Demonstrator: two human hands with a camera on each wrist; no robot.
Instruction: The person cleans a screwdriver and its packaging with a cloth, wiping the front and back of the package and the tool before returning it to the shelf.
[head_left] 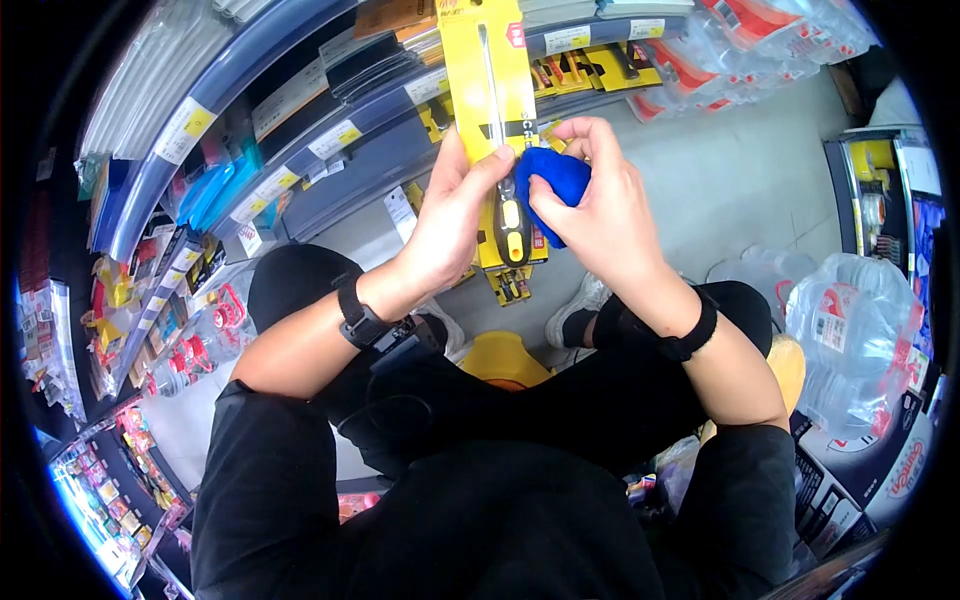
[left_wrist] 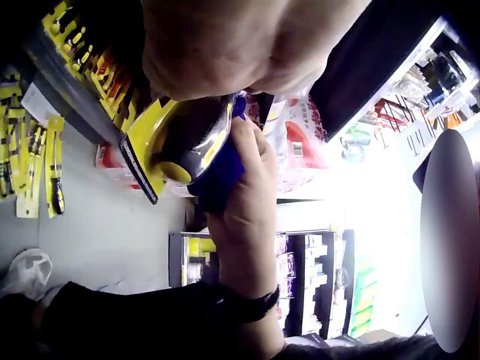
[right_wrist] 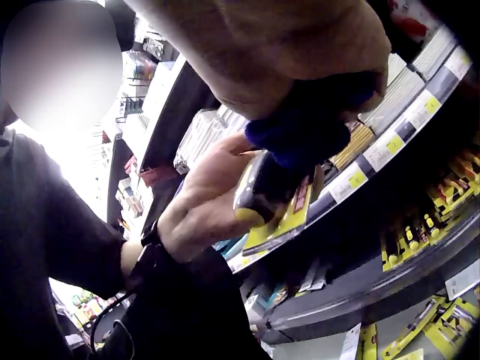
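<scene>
The left hand point(head_left: 450, 215) held a yellow carded screwdriver point(head_left: 490, 75) along its left edge, with the thumb laid across the front of the packaging and the other fingers partly hidden behind it. The package was in mid-air before the person's knees, its dark-and-yellow handle point(head_left: 514, 228) toward the body and the metal shaft pointing away toward the shelves.

The right hand point(head_left: 615, 210) had a narrow grip, pinching a bunched blue cloth point(head_left: 556, 185) between thumb and fingers. The cloth lay against the package's right side, beside the handle; the left wrist view also showed it close by the clear plastic over the handle.

A dark watch-like device point(head_left: 365, 318) sat on the left wrist and a black band point(head_left: 697, 330) on the right.

Beyond the hands, tiered shelves point(head_left: 335, 140) carried price labels along their front edges, and more yellow carded tools point(right_wrist: 424, 236) stood in a row on one of them. Wrapped packs of large clear bottles point(head_left: 850, 315) rested at the right, near a printed carton point(head_left: 895, 455). A yellow rounded object point(head_left: 505, 357) showed between the person's white shoes point(head_left: 583, 305), over the grey floor point(head_left: 715, 175).
</scene>
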